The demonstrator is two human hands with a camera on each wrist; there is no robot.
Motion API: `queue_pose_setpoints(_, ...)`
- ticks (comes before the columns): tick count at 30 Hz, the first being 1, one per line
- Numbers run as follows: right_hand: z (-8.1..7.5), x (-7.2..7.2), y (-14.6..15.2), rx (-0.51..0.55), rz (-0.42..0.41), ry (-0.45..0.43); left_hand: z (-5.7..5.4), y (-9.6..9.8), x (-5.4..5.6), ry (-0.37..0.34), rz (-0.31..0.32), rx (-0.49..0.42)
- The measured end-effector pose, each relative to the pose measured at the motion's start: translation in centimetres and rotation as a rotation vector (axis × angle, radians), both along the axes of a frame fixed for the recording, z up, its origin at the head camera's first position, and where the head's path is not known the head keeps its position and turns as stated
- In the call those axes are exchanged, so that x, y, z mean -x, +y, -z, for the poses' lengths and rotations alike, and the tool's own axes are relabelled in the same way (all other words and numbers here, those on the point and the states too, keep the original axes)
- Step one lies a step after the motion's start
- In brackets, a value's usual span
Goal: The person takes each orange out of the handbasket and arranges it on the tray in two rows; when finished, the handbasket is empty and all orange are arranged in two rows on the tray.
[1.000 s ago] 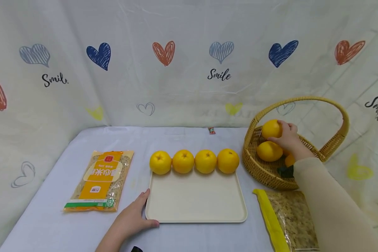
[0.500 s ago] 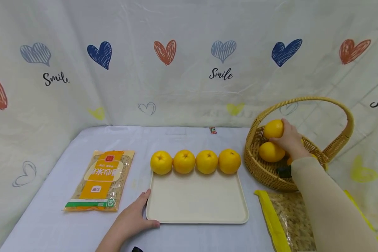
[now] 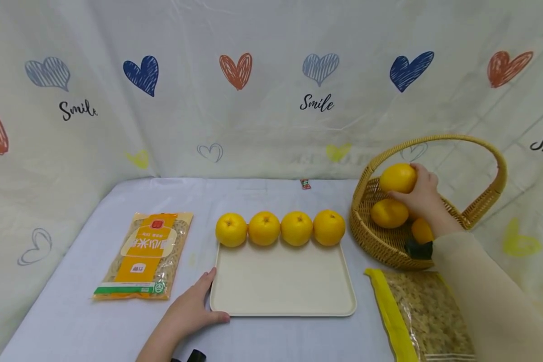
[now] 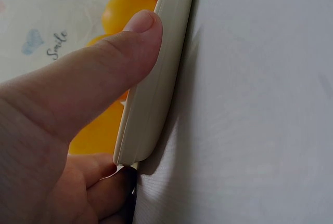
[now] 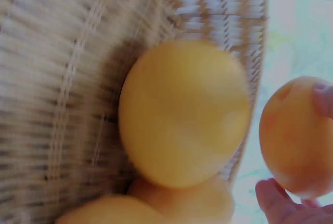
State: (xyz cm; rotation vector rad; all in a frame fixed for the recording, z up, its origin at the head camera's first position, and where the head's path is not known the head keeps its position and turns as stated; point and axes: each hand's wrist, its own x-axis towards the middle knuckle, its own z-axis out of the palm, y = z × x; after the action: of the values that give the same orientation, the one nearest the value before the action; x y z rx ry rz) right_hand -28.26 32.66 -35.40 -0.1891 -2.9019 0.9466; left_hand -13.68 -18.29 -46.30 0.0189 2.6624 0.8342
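Note:
My right hand (image 3: 422,197) holds an orange (image 3: 397,178) between thumb and fingers, over the back of the wicker basket (image 3: 374,247). In the right wrist view the held orange (image 5: 296,135) shows at the right edge, beside another large yellow fruit (image 5: 184,112) against the weave. Below my hand lies another orange (image 3: 389,213) in the basket, with one more partly hidden by my wrist. My left hand (image 3: 192,307) grips the near left corner of the cream tray (image 3: 282,286), its thumb (image 4: 112,63) over the rim. Several oranges (image 3: 296,228) line the tray's far edge.
A noodle packet (image 3: 147,256) lies left of the tray. Another bag with a yellow edge (image 3: 427,306) lies at front right, partly under my right sleeve (image 3: 484,291). A small wrapped candy (image 3: 305,184) sits at the back. The basket's handle (image 3: 452,137) arches over my right hand.
The held orange has risen slightly, and my right hand with it. The left hand, tray and row of oranges stay in place.

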Motion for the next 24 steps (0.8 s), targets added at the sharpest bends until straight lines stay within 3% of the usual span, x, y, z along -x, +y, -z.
queue_pose_setpoints(5,-0.9,-1.4,-1.2,0.053,-0.026,-0.004,-0.1,0.0,-0.1,-0.01,0.001,-0.005)
queue_pose_setpoints(12,-2.4,-3.1,-2.3,0.212,-0.059,-0.103,-0.4,-0.1,-0.1,-0.015,0.007,-0.012)
queue_pose_setpoints(16,-2.8,-4.7,-2.8,0.198,-0.117,-0.134,-0.2,-0.1,-0.1,-0.018,0.01,-0.012)
queue_pose_setpoints(24,-2.8,-7.3,-4.9,0.178,-0.205,0.008,0.3,-0.2,0.1,0.023,0.024,0.007)
